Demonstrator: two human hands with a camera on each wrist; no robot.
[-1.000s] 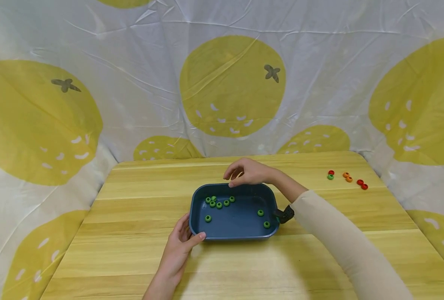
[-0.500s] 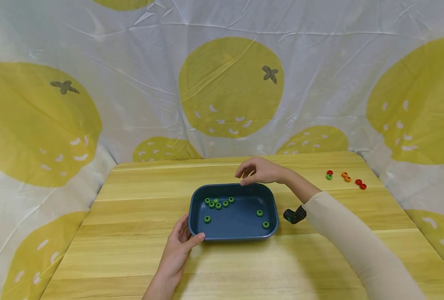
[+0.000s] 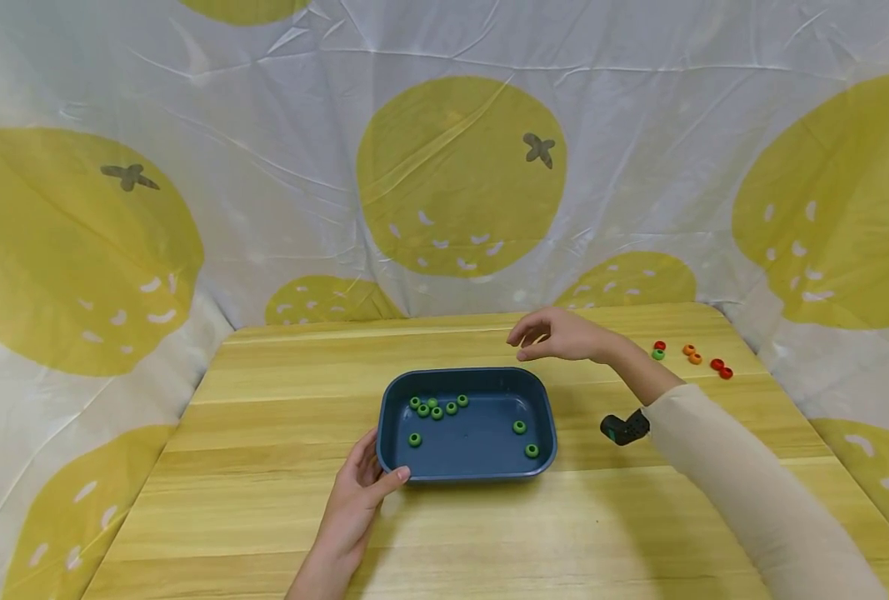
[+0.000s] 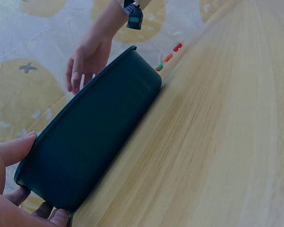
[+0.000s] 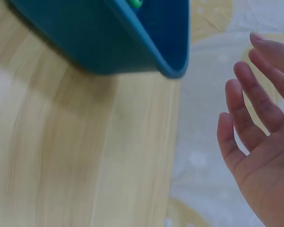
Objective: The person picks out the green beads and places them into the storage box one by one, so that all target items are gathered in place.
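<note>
A dark blue rectangular tray stands mid-table with several green beads inside, most of them bunched at its back left. My left hand grips the tray's left front corner, thumb on the rim and fingers around the outer wall, as the left wrist view also shows. Above and beyond the tray's back right corner hovers my right hand. Its fingers are loosely bent, and the right wrist view shows nothing in the palm.
Toward the table's back right lie loose beads: a red bead beside a green bead, two orange beads and two red beads. A black wrist device hangs under my right sleeve. A lemon-print cloth surrounds the table.
My right hand has moved right, from over the tray's back rim to past its back right corner. The left hand keeps its grip, and the tray stays in place.
</note>
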